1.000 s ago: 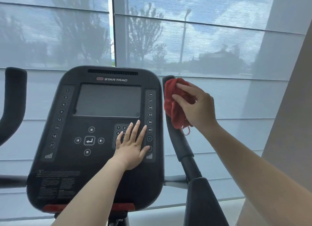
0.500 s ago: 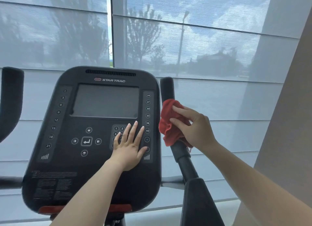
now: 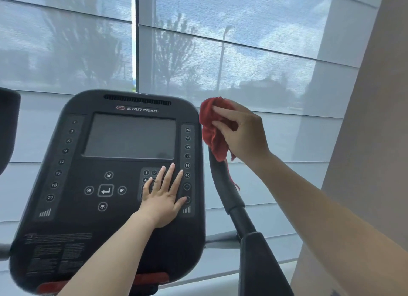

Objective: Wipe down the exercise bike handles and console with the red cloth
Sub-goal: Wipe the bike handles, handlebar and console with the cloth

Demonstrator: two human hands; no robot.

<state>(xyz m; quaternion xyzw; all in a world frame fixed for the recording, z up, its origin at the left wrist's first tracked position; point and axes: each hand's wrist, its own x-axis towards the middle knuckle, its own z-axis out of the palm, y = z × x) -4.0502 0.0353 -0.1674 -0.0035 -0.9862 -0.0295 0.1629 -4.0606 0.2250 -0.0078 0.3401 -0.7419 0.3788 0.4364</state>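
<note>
a: where's the red cloth (image 3: pixel 215 130)?
b: bunched at the top end of the right handle (image 3: pixel 227 185), just right of the console (image 3: pixel 106 185) top-right corner. right hand (image 3: pixel 242 136) has its fingers (image 3: pixel 223 111) clenched around it, cloth wrapped over the handle tip so the tip itself is hidden. a loose thread hangs down along the grip.
a: left hand (image 3: pixel 163 198)?
b: flat on the console face, fingers spread and released, holding nothing. it covers most of the number keypad (image 3: pixel 148 176), fingertips just below the screen (image 3: pixel 130 136) lower edge, thumb near the right-hand column of level numbers.
a: room to move?
b: narrow gap between the console's right edge and the handle; cloth nearly touches that edge. right of the handle it's open up to a plain wall panel (image 3: pixel 371 141). behind the console, window blinds (image 3: pixel 242 63). left handle (image 3: pixel 7 127) sits well left of the console, cut by the frame edge.
a: below?
b: handle runs down into a thicker black post (image 3: pixel 260 262), lower right of the console.
</note>
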